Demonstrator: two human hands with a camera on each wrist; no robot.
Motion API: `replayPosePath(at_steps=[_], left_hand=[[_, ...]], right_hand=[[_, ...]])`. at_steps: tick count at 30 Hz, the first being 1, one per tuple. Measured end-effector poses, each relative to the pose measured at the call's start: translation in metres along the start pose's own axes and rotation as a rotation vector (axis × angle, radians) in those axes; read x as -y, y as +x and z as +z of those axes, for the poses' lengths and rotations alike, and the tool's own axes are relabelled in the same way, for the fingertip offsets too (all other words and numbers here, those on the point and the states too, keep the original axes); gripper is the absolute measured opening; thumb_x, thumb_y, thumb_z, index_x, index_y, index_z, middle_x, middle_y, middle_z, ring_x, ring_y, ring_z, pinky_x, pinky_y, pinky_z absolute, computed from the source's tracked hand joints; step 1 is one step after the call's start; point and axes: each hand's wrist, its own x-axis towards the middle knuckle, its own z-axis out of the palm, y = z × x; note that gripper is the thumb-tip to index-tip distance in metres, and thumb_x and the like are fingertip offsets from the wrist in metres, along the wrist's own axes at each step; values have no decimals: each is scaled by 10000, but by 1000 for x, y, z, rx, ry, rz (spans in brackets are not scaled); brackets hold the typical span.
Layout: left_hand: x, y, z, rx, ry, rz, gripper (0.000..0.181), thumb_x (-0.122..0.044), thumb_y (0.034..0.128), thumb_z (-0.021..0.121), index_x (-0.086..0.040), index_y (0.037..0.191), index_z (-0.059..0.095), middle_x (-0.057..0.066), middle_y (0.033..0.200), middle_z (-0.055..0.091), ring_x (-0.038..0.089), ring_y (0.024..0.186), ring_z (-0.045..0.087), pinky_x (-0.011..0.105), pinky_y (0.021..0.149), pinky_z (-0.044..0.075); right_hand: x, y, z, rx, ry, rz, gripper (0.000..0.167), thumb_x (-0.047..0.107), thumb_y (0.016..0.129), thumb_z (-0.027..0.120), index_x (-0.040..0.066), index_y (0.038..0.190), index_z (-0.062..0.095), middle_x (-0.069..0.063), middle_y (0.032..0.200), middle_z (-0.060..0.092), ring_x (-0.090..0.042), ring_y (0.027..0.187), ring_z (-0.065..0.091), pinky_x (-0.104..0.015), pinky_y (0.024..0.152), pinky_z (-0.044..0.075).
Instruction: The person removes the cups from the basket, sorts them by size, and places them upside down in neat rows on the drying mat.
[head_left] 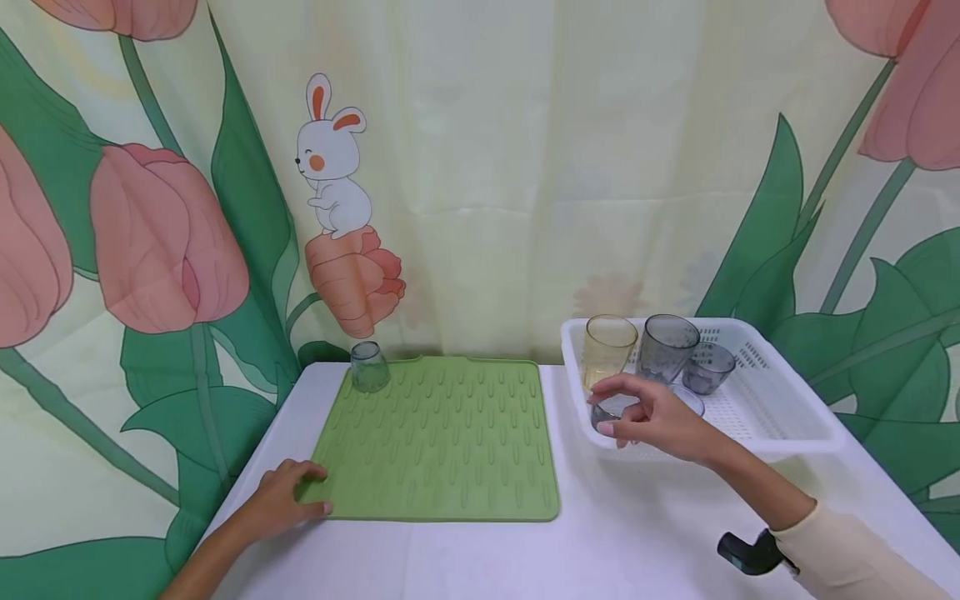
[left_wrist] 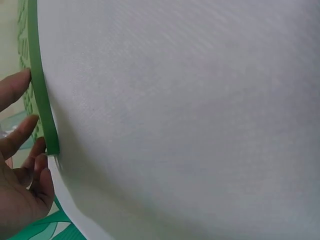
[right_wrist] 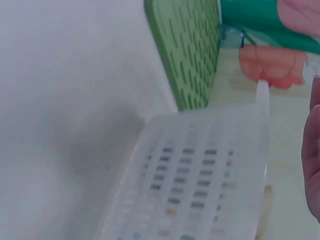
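My left hand (head_left: 283, 498) rests at the near left corner of a green ridged mat (head_left: 442, 450), thumb and fingers spread. In the left wrist view its fingertips (left_wrist: 22, 80) touch the mat's edge. A small grey-tinted glass (head_left: 370, 368) stands upside down on the mat's far left corner. My right hand (head_left: 656, 417) is over the front left of a white perforated basket (head_left: 795, 429), thumb and fingers apart around a low dark glass (head_left: 597, 414), partly hidden; no firm hold shows. Behind it are an amber glass (head_left: 609, 346), a tall grey glass (head_left: 666, 346) and a small grey glass (head_left: 708, 368).
A clear round rim (head_left: 688, 400) shows in the basket beside my right hand. Under everything lies a white tablecloth (head_left: 480, 562). A curtain (head_left: 487, 167) printed with tulips and a rabbit hangs behind the table. A black device (head_left: 750, 553) is at my right sleeve.
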Motion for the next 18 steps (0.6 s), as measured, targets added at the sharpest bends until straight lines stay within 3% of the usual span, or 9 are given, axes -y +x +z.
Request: replayPosePath(at_steps=[8,18], left_hand=[[-7,6,-2,18,6,8,477,-313,803,839,-42,1155,664,105,1123,622,321,1086,565,464,889,471],[-20,15,-5,38,-29,26,485,-312,844,805,3,1179,649,145,1163,643,350,1112,598,508,916,494]], right_hand=[[-14,-19,-30,-61,-42,10,411,40,937,674,-41,1312,526,100,1182,646,-255,654,686,-320,665,560],[-37,-36,-70,-156,-132,84,387,75,961,642,14,1328,537,134,1184,655,-255,732,718,-340,649,575]])
